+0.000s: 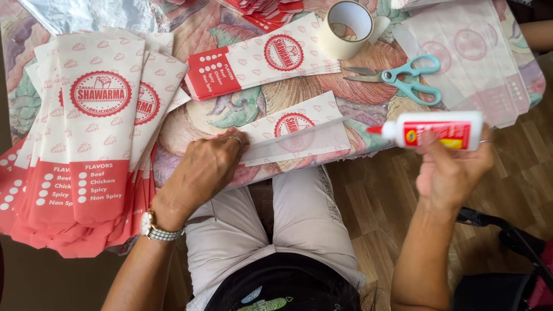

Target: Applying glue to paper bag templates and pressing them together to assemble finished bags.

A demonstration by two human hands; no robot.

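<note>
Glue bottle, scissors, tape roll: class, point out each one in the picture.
Glue bottle (438, 130), head view, on its red label.
Scissors (410, 78), head view, on the teal handles.
Tape roll (345, 40), head view, on its outer wall.

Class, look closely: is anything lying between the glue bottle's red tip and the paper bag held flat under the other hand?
Nothing visible. The glue bottle in the right hand points across open space toward the paper bag under the left hand.

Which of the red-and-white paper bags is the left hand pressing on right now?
The single flat bag at the table's near edge, under the left hand. The others lie untouched: one fanned stack at left, another stack farther back.
</note>
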